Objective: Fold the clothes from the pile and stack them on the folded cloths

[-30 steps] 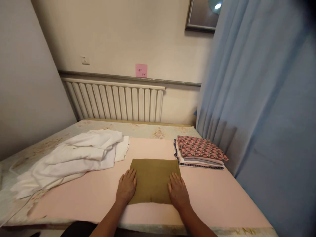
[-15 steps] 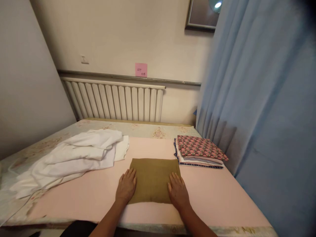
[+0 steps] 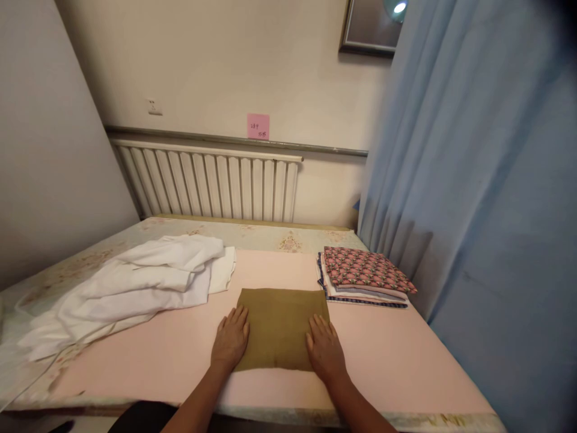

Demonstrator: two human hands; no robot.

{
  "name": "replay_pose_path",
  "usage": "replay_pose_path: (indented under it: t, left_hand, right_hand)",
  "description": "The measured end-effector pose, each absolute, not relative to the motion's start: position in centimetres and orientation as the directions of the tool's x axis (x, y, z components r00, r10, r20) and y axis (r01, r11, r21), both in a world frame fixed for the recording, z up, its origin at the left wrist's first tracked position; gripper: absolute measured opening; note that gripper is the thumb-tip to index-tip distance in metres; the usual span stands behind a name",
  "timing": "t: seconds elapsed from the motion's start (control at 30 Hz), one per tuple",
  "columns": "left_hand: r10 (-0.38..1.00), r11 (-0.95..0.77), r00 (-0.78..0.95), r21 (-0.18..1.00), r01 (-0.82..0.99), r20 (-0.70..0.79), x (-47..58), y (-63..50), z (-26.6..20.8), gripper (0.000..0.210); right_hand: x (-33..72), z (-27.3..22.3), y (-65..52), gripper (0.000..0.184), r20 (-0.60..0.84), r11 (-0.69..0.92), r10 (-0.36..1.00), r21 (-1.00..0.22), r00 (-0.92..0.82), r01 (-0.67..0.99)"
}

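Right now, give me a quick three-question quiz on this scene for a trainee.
1. True or false: both hands lie flat on the olive cloth.
2. Which lies closest to the right hand? A) white sheet B) folded stack C) radiator
3. What colour is the note on the wall?

Key
1. True: the left hand rests on its left edge, the right hand on its right edge.
2. B, on the pink pad by the curtain.
3. Pink.
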State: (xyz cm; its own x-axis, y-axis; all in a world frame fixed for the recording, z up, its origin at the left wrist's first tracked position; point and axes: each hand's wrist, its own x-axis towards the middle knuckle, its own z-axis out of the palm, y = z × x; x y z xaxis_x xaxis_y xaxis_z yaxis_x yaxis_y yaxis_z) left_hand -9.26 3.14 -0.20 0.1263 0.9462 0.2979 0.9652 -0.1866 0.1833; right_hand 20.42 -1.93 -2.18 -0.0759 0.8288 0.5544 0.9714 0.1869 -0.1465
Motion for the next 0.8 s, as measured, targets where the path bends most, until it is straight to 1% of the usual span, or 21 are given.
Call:
replay_pose_path:
  t: [0.43,0.63,0.8]
  left_hand:
    - [0.938,-0.195,0.130,0.179,0.964,0.322,-9.34,3.18,-0.45,0.049]
    - [0.942,-0.191,0.128,0.182,0.965,0.311,-9.29,3.12,-0.23,0.050]
    - [0.939,-0.191,0.126,0.180,0.965,0.319,-9.28,3.09,-0.23,0.049]
  right_hand:
    - [20.45,-2.12,-1.90,0.040,0.531,0.179,0.844,-0.153,-0.072,0.972]
    - [20.48,-2.11,-1.91,0.041,0.519,0.177,0.852,-0.160,-0.070,0.971]
    - [20.54,-2.13,-1.93,0.041,0.521,0.184,0.849,-0.139,-0.087,0.973]
